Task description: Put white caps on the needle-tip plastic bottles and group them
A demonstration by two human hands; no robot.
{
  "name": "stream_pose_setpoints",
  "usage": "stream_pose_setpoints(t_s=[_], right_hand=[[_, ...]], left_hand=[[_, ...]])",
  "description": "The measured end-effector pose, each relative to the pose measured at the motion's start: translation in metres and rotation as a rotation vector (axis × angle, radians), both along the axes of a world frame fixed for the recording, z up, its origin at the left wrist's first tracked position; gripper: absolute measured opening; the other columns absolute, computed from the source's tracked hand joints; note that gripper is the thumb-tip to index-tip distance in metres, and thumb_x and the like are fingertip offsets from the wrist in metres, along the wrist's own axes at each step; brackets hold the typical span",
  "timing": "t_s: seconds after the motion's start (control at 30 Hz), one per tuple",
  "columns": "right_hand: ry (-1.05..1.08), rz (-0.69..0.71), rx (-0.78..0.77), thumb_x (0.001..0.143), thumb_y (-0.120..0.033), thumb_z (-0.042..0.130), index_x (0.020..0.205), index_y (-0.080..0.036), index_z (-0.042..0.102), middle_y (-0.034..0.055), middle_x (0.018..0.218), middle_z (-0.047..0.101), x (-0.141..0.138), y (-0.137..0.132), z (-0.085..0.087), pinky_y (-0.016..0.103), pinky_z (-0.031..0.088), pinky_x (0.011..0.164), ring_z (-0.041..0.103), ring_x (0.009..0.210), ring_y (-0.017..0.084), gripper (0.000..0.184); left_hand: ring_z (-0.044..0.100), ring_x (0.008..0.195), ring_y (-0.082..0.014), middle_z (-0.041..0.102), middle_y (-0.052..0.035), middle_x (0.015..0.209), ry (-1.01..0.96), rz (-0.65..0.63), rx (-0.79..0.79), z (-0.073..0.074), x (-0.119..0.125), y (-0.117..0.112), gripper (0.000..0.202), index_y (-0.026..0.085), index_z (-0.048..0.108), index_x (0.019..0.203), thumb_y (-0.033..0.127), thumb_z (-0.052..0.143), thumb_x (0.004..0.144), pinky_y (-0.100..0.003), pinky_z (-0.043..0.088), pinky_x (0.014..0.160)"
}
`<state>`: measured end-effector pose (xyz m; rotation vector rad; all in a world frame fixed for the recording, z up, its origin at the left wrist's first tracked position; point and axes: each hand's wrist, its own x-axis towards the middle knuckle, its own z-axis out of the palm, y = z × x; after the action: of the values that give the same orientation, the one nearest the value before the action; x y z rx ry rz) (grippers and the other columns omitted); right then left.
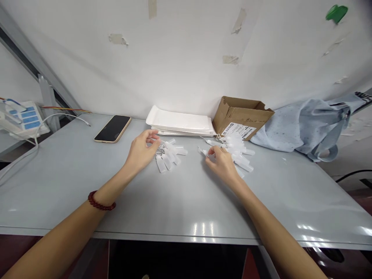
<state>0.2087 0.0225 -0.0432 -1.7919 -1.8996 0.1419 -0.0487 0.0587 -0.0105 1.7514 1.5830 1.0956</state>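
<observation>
Small translucent white plastic pieces, flat and oblong with thin string-like ends, lie in two groups on the grey table [180, 201]. Beside the smaller group [167, 157] is my left hand [142, 150], its fingers loosely bent and the thumb apart from them; nothing shows in its grasp. At the left edge of the larger pile [240, 155], my right hand [222, 162] has thumb and forefinger curled around the end of one loose plastic piece [202, 151]. That hand covers part of the pile. A dark red beaded bracelet [100, 203] circles my left wrist.
Behind the plastic pieces lies a stack of white padded envelopes [181, 120], with an open cardboard box [242, 116] to its right. A phone [113, 129] rests at the left, near a white cable [36, 135]. Light blue cloth [293, 126] drapes over the right back edge.
</observation>
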Motion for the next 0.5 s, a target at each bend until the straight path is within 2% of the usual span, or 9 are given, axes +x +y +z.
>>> stream_pose_setpoints(t_s=[0.13,0.23,0.3,0.37,0.5], right_hand=[[0.44,0.029,-0.056,0.073,-0.03,0.055,0.077,-0.021,0.049,0.0019,0.075,0.057,-0.005,-0.005,0.015,0.029,0.036,0.063,0.05,0.07,0.017,0.012],[0.784,0.085,-0.246,0.075,-0.035,0.056,0.082,-0.021,0.047,-0.0009,0.07,0.059,-0.01,-0.011,0.029,0.027,0.034,0.061,0.049,0.064,0.014,0.018],[0.945,0.125,-0.336,0.076,-0.034,0.057,0.084,-0.022,0.045,-0.0017,0.068,0.061,-0.014,-0.016,0.035,0.028,0.034,0.064,0.049,0.064,0.014,0.018],[1.033,0.17,-0.375,0.076,-0.032,0.057,0.084,-0.023,0.045,-0.002,0.067,0.063,-0.018,-0.019,0.038,0.028,0.035,0.068,0.05,0.067,0.014,0.016],[1.064,0.237,-0.409,0.079,-0.03,0.055,0.083,-0.022,0.047,-0.0016,0.068,0.065,-0.023,-0.023,0.036,0.029,0.034,0.071,0.051,0.068,0.014,0.012]], left_hand=[[0.061,0.089,-0.0196,0.065,-0.0063,0.096,-0.099,-0.04,0.033,0.001,0.004,-0.005,0.034,0.015,0.06,0.108,0.032,0.055,0.079,-0.028,0.048,0.074],[0.061,0.07,-0.0159,0.064,-0.0037,0.078,-0.174,-0.178,-0.078,0.002,0.008,-0.011,0.03,0.014,0.063,0.1,0.034,0.057,0.079,-0.027,0.049,0.067],[0.059,0.062,-0.014,0.063,-0.0023,0.073,-0.186,-0.28,-0.166,0.003,0.011,-0.015,0.03,0.014,0.063,0.1,0.035,0.058,0.079,-0.027,0.048,0.062],[0.058,0.061,-0.0134,0.063,-0.0023,0.074,-0.187,-0.359,-0.219,0.004,0.013,-0.018,0.031,0.015,0.064,0.103,0.036,0.058,0.081,-0.026,0.048,0.059],[0.058,0.061,-0.0133,0.065,-0.0042,0.078,-0.189,-0.463,-0.296,0.007,0.014,-0.022,0.033,0.016,0.065,0.102,0.04,0.058,0.082,-0.025,0.045,0.053]])
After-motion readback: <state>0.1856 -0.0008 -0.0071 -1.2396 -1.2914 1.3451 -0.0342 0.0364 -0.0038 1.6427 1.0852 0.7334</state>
